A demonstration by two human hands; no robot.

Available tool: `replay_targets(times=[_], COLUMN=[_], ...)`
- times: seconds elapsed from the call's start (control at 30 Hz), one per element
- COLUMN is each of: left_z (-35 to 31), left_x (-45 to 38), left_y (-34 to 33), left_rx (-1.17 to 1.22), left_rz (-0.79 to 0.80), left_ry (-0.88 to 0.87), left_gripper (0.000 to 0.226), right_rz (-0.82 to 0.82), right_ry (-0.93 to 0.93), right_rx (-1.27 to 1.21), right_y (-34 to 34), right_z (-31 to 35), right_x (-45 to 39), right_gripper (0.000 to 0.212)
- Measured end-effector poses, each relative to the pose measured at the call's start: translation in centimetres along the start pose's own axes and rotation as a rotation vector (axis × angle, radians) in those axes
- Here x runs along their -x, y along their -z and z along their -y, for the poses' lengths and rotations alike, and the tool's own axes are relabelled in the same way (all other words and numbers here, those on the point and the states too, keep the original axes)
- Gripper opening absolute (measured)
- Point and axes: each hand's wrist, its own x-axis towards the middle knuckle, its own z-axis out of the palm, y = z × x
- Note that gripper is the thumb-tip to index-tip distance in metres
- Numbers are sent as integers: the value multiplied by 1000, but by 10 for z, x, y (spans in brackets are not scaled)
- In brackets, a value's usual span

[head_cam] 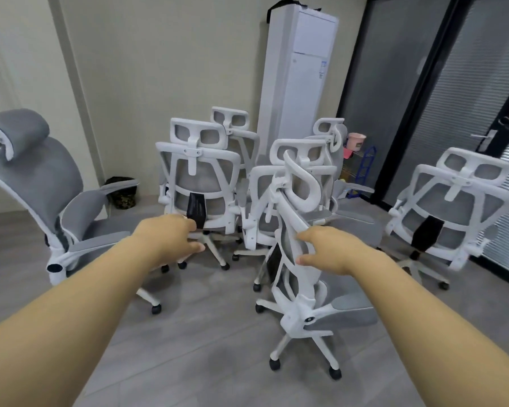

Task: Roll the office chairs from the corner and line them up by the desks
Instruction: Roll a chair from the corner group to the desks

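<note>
Several white-framed grey mesh office chairs stand clustered in the room's corner. The nearest chair [297, 259] is seen edge-on in the centre, its backrest towards me. My right hand [332, 249] reaches to the right edge of that backrest, fingers loosely spread and touching or just short of it. My left hand [171, 236] is stretched forward with relaxed fingers, holding nothing, in front of a chair with a black lumbar strap [199, 186]. A further chair [41, 183] faces right at the far left, and one more chair [450, 207] stands at the right.
A tall white floor air conditioner [300, 74] stands in the corner behind the chairs. Dark glass doors [467, 98] line the right wall. A small dark bin [122, 192] sits by the left wall. A pink pot on a blue rack [357, 154] is behind the chairs.
</note>
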Motion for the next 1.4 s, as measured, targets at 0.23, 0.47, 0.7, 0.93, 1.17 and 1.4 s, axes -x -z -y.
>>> replay_targets(times=[0.23,0.47,0.7,0.93,1.17,1.4], left_z=[39,41,7,-33,-60,-80], left_x=[-145,-282,-404,-505,-582,-632], left_y=[-20,-16,-41,-62,-86,-111], left_rx=[-14,-96,-129,-113,-15,149], left_rz=[64,71,95,118,111,32], left_ry=[-125,-327,-528,-618,-733,-951], left_gripper=[48,45,46,41,60,55], right_rz=[66,94,88,9,-52,-163], right_ry=[-97,-275,-448,-507,-586,-732], right_rx=[-27,-49,-80,-74,-14,-48], right_y=[-20,-31,-50,-78,-91,-102], right_z=[-14,-39,-69,-100,-98,-86], right_x=[-105,-184,-254,-329,-372,-363], right_gripper=[58,57,53,38,46,44])
